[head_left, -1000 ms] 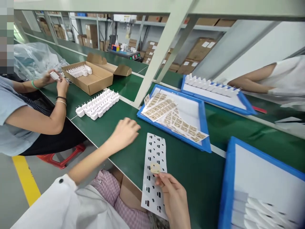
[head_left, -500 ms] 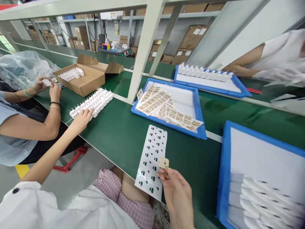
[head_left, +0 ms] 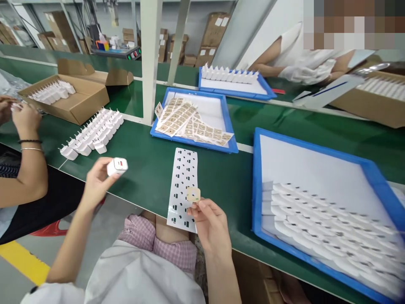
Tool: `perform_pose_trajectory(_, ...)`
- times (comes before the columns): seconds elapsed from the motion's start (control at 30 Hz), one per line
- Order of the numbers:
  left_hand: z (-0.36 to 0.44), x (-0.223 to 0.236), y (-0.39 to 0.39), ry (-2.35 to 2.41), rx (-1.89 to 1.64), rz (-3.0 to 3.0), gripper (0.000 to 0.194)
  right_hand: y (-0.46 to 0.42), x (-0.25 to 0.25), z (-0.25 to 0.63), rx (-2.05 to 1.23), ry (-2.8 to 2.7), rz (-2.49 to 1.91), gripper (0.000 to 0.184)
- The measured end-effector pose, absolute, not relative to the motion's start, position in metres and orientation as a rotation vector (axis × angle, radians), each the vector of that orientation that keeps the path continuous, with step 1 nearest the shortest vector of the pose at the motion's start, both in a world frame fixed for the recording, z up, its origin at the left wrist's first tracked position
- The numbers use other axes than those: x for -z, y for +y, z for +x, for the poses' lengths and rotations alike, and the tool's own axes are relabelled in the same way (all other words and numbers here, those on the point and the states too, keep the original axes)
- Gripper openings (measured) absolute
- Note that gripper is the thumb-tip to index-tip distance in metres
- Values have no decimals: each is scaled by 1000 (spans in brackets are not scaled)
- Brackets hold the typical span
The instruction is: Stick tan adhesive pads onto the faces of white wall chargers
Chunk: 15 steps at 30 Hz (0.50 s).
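Observation:
Pinched in my left hand (head_left: 98, 179) is a white charger plug (head_left: 117, 166), its port face turned up toward me. Beyond that hand, rows of white charger plugs (head_left: 95, 131) stand on the green bench with their pins up. My right hand (head_left: 210, 221) grips a small tan sticker (head_left: 193, 194) with rounded corners by its lower edge. Behind and below the sticker lies a white sheet (head_left: 183, 173) printed with dark marks, flat near the bench edge. Further back, sheets of tan stickers (head_left: 180, 118) fill part of a blue-rimmed tray (head_left: 232, 133).
At right, a large blue-rimmed tray (head_left: 257, 185) holds many white chargers. A cardboard box (head_left: 91, 99) of plugs stands back left, beside a co-worker's arm (head_left: 30, 152). An upright post (head_left: 150, 63) rises behind the bench. Across it, another person sits near a tray of plugs (head_left: 234, 76).
My left hand has lifted a charger plug from the front of the rows and brought it right, toward me. The right hand still holds the sticker. The view has turned right.

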<state>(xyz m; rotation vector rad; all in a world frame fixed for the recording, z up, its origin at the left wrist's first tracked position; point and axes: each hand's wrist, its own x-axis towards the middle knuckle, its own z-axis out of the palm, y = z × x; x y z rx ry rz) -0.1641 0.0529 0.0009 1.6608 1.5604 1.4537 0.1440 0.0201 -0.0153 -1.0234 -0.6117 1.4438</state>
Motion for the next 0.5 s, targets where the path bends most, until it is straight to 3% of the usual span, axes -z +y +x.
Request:
perform_pose_trajectory(0.1, -85, 15, 36, 1000, -1501, 1358, 42, 4, -3, 130, -1427, -569, -883, 33)
perform_pose_trajectory(0.2, -28, 17, 20, 665, -1367, 1316, 35, -15, -22, 122, -1397, -594, -818, 32)
perform_pose_trajectory(0.5, -9, 10, 1, 506, -1191, 1331, 38, -45, -33, 127, -1268, -657, -836, 38)
